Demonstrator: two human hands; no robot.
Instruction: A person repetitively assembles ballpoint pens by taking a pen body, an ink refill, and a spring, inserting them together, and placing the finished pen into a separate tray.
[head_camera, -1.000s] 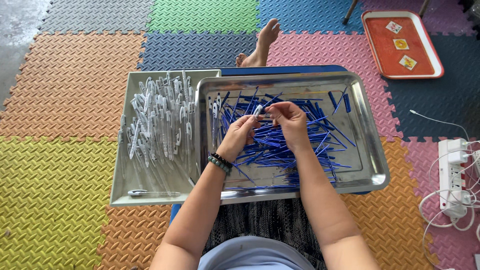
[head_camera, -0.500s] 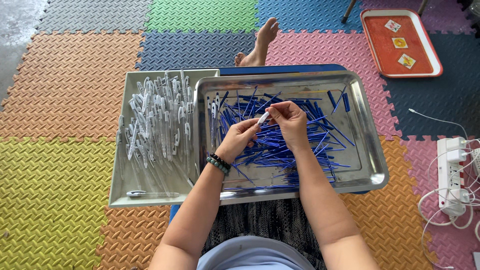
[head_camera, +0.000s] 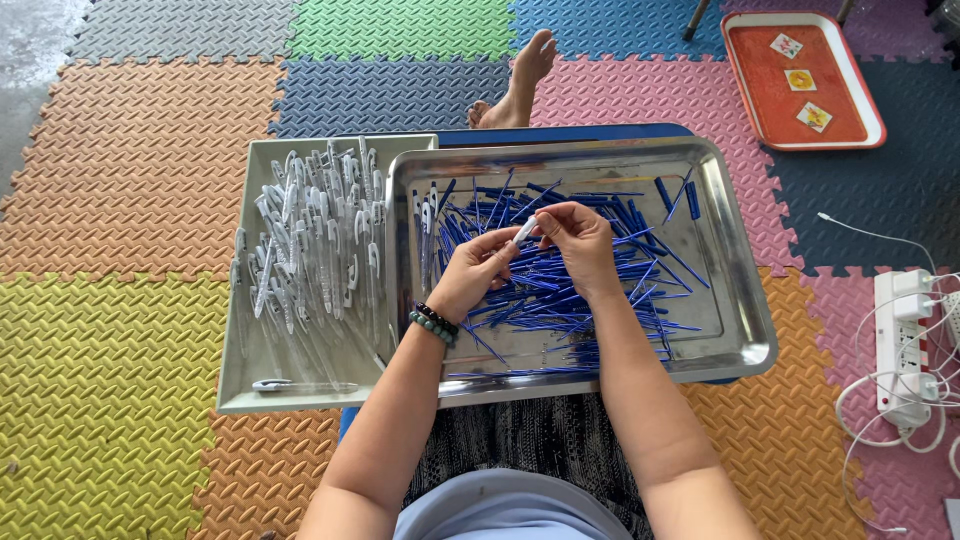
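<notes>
While both hands meet over the steel tray (head_camera: 745, 300), a clear pen barrel (head_camera: 524, 231) sits pinched between them, just above the heap of blue refills (head_camera: 560, 290) in that tray.

- L hand (head_camera: 470, 275): fingers curled, thumb + forefinger closed on the barrel's lower end. Bead bracelet (head_camera: 433, 323) at the wrist.
- R hand (head_camera: 580, 240): fingers bunched tight at the barrel's upper end. Whether it also grips a refill there, can't tell; too small.
- Grey tray (head_camera: 300, 385), touching the steel tray's left edge: full of clear pens w/ white clips (head_camera: 315, 235); one lies alone at the near edge.
- A few clear barrels (head_camera: 425, 225) stand in a row at the steel tray's left wall.
- Beyond the steel tray: a bare foot (head_camera: 520, 80) on the foam mats. Orange tray (head_camera: 800, 80) well apart, far right of it. Power strip + white cables (head_camera: 900, 340) to the right, near but not touching.

Risks, as judged:
- Grip is fingertip only; a slip drops the barrel into the refills, where clear plastic hides easily.
- Steel tray seems to rest on a lap/low support; a knee shift could tip it + spill refills onto the mats.
- Thin refills could bend if pushed in crooked.
</notes>
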